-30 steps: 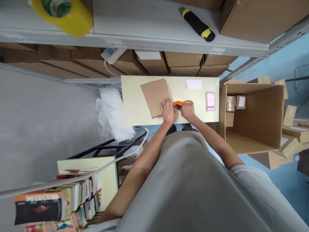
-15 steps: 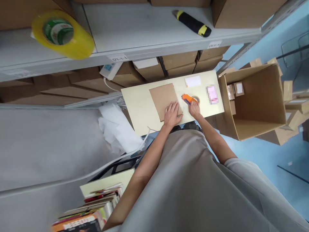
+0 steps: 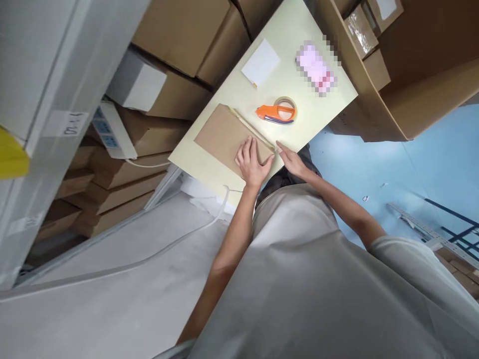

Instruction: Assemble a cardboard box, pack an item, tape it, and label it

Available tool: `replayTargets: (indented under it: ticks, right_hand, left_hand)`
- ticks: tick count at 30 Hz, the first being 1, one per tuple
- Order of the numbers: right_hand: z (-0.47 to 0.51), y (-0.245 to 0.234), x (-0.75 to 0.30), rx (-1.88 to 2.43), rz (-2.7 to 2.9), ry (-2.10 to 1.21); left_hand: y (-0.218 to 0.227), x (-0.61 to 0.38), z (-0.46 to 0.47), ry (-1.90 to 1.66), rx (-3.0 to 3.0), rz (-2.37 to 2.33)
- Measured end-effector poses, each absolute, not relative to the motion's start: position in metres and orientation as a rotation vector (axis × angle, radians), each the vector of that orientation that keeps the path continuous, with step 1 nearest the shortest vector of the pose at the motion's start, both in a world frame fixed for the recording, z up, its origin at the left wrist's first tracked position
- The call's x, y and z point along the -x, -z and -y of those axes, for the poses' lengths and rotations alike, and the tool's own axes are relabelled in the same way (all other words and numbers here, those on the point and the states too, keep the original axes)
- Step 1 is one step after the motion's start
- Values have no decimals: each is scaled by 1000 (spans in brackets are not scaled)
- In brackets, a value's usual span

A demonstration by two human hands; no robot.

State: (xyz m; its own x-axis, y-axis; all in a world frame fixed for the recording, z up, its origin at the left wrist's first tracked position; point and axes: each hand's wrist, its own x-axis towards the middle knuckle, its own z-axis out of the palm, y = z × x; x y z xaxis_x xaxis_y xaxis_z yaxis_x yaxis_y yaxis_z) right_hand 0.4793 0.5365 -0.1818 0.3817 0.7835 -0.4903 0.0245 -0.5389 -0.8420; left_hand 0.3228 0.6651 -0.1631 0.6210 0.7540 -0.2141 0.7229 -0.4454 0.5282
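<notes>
A flat brown cardboard box [image 3: 220, 134] lies on the pale yellow table [image 3: 295, 30]. A shiny strip of tape [image 3: 251, 128] runs along its far edge. My left hand [image 3: 251, 162] rests on the near end of the box, fingers spread. At the box's right corner, by the tape's end, my right hand [image 3: 291, 160] touches with outstretched fingers; the exact contact is too small to make out. Just beyond the box lies an orange tape dispenser [image 3: 266, 111] with a tape roll [image 3: 294, 105], untouched by either hand.
A white card [image 3: 261, 64] and a pink blurred item [image 3: 314, 67] lie farther along the table. A large open carton [image 3: 374, 107] holding small boxes stands at the right. Shelving [image 3: 108, 60] with brown boxes and a white power strip [image 3: 114, 132] flanks the left. A cable [image 3: 179, 243] hangs nearby.
My right hand has let go of the orange tape dispenser and moved to the box's corner. Tape now shows along the box edge. The head view has turned and come nearer the table.
</notes>
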Motion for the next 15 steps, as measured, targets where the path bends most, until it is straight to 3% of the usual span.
replayTargets:
  ticks: [11,15]
  right_hand:
    - [-596,181,-492,1761,646,-1552]
    - [-594,180,-514,1812,638,-1524]
  left_hand:
    - [154,-337,-642,42,-2271,-1412]
    - [134,-350,-642,16,-2201,-1493]
